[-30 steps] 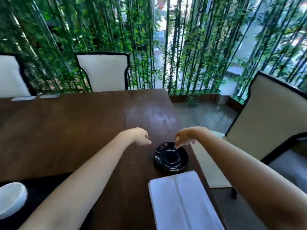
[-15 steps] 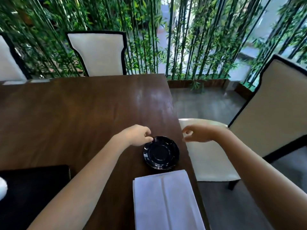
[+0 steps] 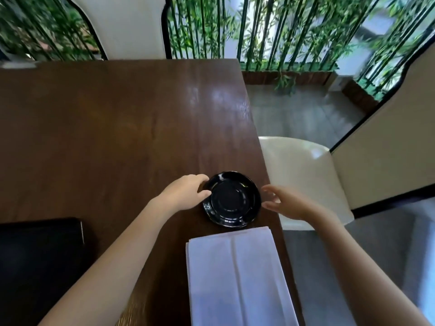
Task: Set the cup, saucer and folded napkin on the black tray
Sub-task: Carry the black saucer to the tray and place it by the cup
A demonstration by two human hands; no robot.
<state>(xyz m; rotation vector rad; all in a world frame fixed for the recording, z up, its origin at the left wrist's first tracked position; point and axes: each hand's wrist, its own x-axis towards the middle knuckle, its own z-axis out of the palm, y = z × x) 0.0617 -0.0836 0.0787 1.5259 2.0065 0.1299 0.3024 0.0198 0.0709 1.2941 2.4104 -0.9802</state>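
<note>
A glossy black saucer (image 3: 233, 200) rests on the dark wooden table (image 3: 113, 128) near its right edge. My left hand (image 3: 186, 192) touches the saucer's left rim, thumb on top and fingers curled at the edge. My right hand (image 3: 286, 202) hovers just right of the saucer with its fingers spread, apart from the rim. A folded white napkin (image 3: 237, 276) lies flat just in front of the saucer. The black tray (image 3: 37, 255) sits at the lower left. The cup is out of view.
A cream chair with a black frame (image 3: 303, 175) stands close to the table's right edge. Another cream chair (image 3: 127, 24) stands at the far side. A bamboo screen (image 3: 282, 31) runs behind them.
My view has tilted down and closer. My left hand has reached the saucer's left rim, and my right hand has moved from above the saucer out to its right side, fingers spread.
</note>
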